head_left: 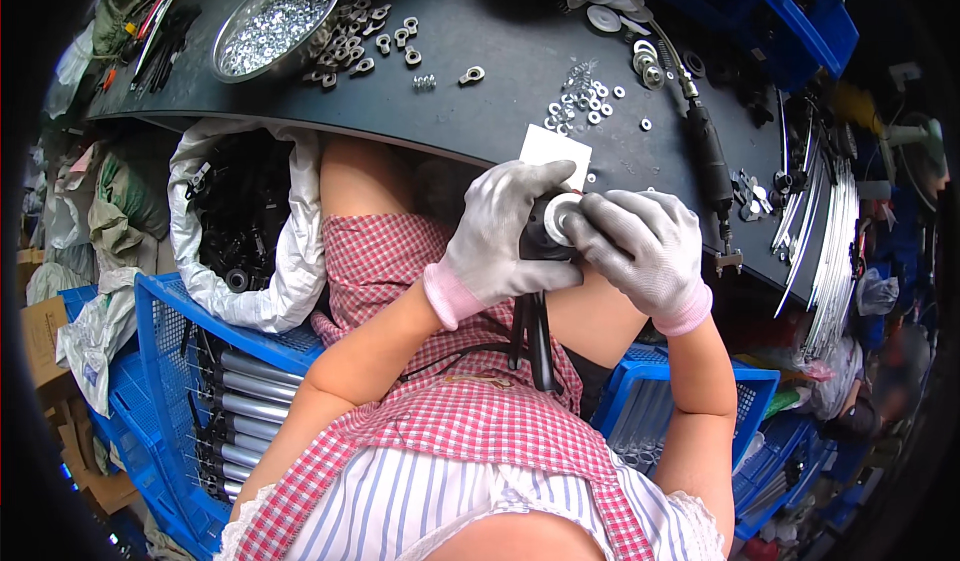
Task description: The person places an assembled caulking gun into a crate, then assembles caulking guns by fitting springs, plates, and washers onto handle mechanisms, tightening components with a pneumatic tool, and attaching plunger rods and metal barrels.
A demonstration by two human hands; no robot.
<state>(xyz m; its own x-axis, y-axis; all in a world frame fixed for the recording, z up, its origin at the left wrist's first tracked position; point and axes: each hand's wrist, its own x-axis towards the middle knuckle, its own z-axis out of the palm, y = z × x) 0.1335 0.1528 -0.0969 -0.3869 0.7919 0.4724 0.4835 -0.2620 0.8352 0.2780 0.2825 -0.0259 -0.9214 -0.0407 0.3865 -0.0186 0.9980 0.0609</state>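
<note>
We see left hand (497, 241) fingers clamped round black part (537, 239); right hand (640, 246) fingers pinch white washer (562, 216) atop it. Part looks rigid, hefty; grip its body.

Bowl (275, 21) on table (500, 51) far left; washers (585, 101) right of it.

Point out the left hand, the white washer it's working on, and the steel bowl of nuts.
left hand (500, 231), head view, back of the gloved hand.
white washer (560, 217), head view, its flat ring face atop the black part.
steel bowl (232, 23), head view, left rim.
</note>
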